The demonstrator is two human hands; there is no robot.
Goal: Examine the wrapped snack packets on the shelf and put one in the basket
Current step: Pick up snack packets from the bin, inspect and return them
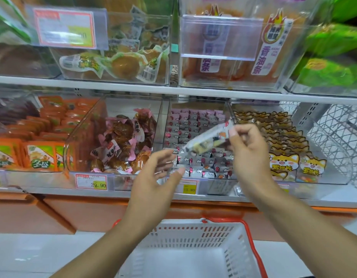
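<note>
My right hand pinches one end of a long clear wrapped snack packet, held slanted in the air over a clear bin full of small pink and grey wrapped packets. My left hand hovers just below and left of the packet with its fingers spread, not touching it. A white plastic basket with orange handles sits low in front of the shelf, below both hands, and looks empty where visible.
Neighbouring clear bins hold brown wrapped snacks, orange packets and fox-print packets. The upper shelf carries more bins. Price tags line the shelf edge. A wire rack stands at right.
</note>
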